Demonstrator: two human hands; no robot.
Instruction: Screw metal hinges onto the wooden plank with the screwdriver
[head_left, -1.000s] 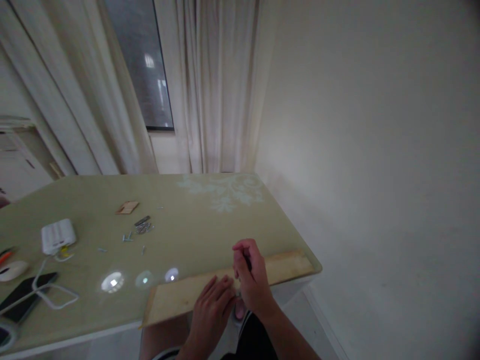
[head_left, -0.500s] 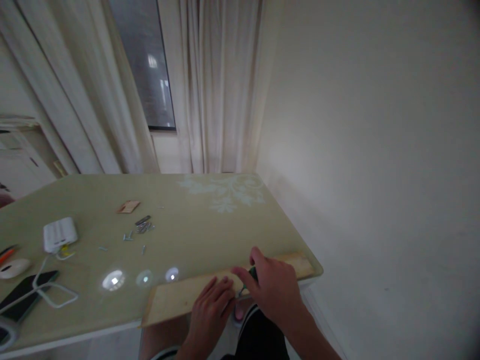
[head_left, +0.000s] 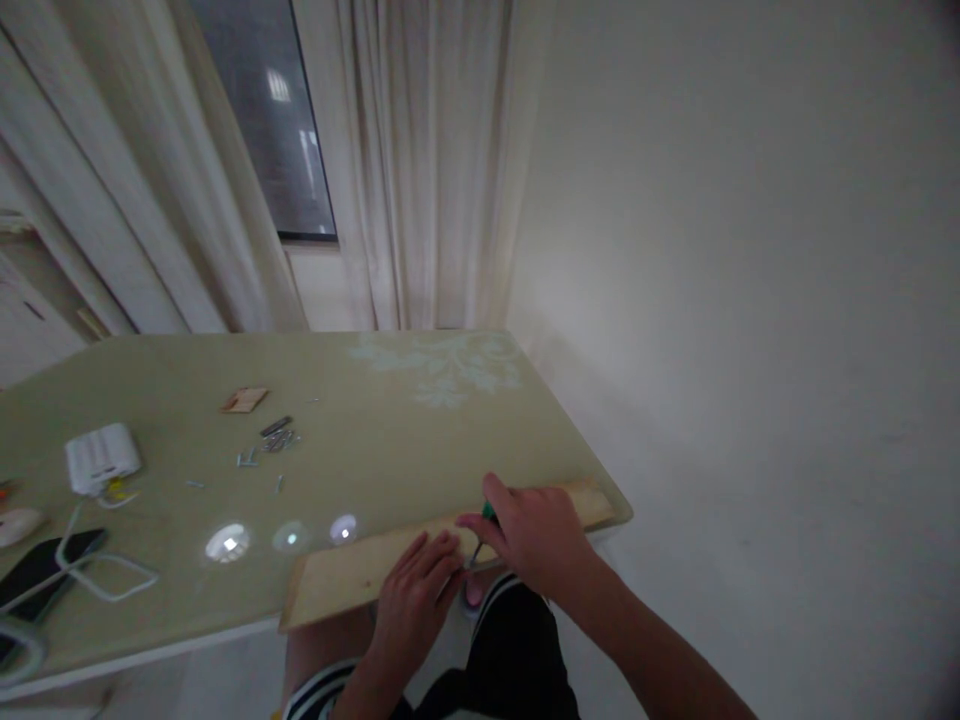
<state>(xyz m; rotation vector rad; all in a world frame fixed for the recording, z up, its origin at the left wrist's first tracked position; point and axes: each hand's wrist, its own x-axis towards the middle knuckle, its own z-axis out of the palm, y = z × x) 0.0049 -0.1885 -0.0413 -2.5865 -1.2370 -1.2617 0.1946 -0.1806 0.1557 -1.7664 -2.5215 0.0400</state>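
Note:
A long pale wooden board [head_left: 337, 580] lies along the table's front edge, its near side jutting slightly past it. My left hand [head_left: 420, 590] rests on top of the board, its fingers stretched over the wood and its thumb not clearly visible. Beside it my right hand [head_left: 536, 535] is closed around a screwdriver with a green handle [head_left: 489, 511]. The slanted metal shaft [head_left: 475, 552] points down to the board's near edge, close to my left fingertips. Whatever sits under the tip is too small to make out.
On the table [head_left: 390, 450] lie a small pile of metal parts [head_left: 279, 440], several loose screws [head_left: 246, 458] and a small brown piece [head_left: 244, 400]. A white box [head_left: 103, 457] with a cable and a dark phone-like slab [head_left: 52, 570] are at left. A wall [head_left: 712, 350] stands at right.
The view has shifted a little, so the table and its contents appear slightly higher and further left. My right hand still grips the screwdriver, its shaft now more visible. My left hand stays on the board.

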